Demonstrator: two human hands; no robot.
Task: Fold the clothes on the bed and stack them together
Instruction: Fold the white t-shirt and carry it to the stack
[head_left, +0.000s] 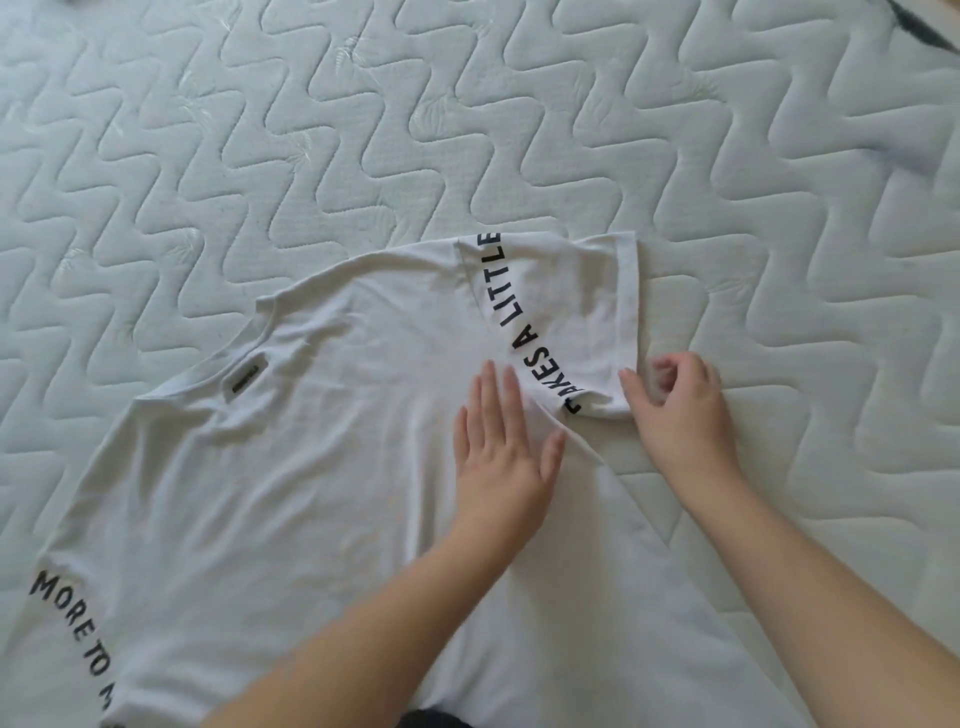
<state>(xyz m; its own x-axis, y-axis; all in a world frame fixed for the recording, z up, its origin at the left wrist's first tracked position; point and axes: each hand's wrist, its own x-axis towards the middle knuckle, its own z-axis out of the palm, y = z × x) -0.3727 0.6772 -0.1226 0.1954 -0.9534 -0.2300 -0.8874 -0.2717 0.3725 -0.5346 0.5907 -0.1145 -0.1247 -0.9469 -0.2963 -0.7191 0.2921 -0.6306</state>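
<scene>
Left hand (501, 457) flat, pinning white T-shirt (291, 467) at frame centre; right hand (675, 410) pinching sleeve (571, 312) hem: fold inward, crease straight, smooth flat.

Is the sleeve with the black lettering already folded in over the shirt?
Yes: the sleeve lies folded over the white T-shirt, the right hand pinching its edge.

A white T-shirt (291, 493) lies spread flat on the quilted mattress (467, 130), its neckline toward the mattress's upper left, a dark label inside the collar. One sleeve is folded in over the body, black lettering reading "TAKES A LITTLE" along its edge. The other sleeve shows "MORE TO".
</scene>
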